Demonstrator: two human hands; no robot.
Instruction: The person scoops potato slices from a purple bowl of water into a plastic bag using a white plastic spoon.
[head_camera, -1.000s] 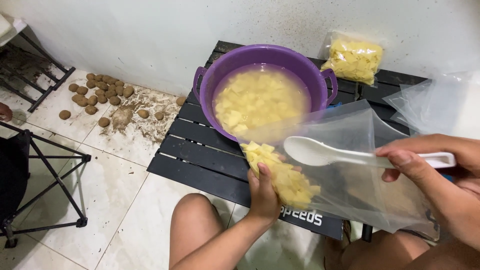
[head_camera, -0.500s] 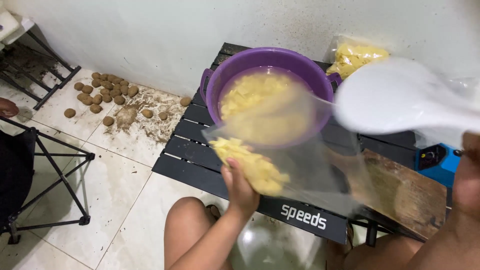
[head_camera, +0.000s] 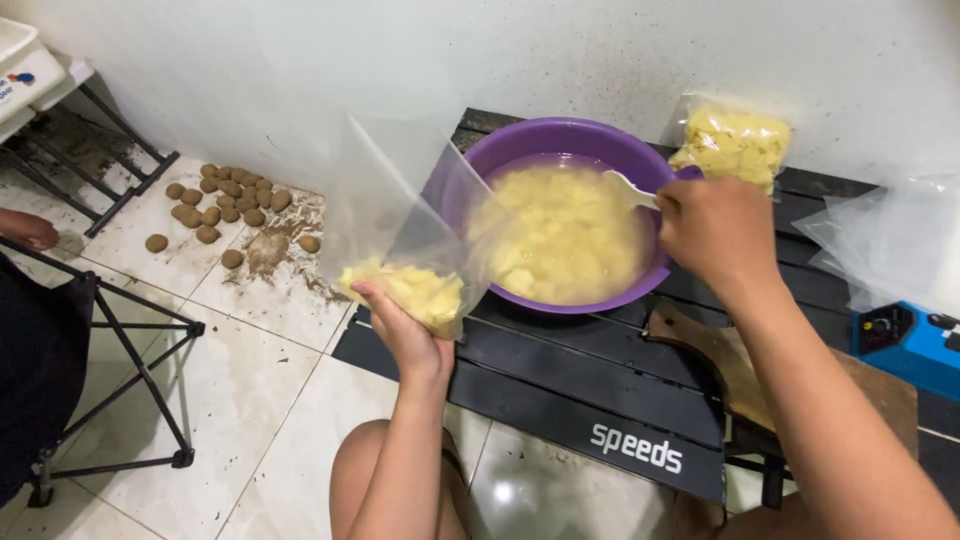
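So the person's left hand (head_camera: 405, 325) is cupped under a clear plastic bag (head_camera: 400, 220), fingers curled up around the bottom of it where a clump of pale yellow cut pieces (head_camera: 410, 290) sits. The rest of the bag stands up open and mostly empty above the hand, leaning toward the bowl.

The right hand (head_camera: 715, 232) is closed in a fist around the handle of a white spoon (head_camera: 630, 188), and the spoon's head pokes out to the left of the hand, right over the purple basin (head_camera: 560, 140). The basin is just beyond and between both hands, full of cloudy water and more of the same yellow chunks (head_camera: 565, 240). It sits on a low black slatted table (head_camera: 580, 385).

Past the right hand, against the wall, there's a filled bag of yellow pieces (head_camera: 735, 145) standing up. Off to the right of that hand is a loose pile of empty clear bags (head_camera: 890, 245) and a blue device (head_camera: 905, 345) below it. Just under the right forearm lies a wooden board (head_camera: 720, 360).

Way off to the left of the left hand, a bunch of small brown round tubers (head_camera: 215, 205) lies on the tiled floor by the wall, with dirt scattered around. A black folding frame (head_camera: 120, 340) stands nearer the person on that side.
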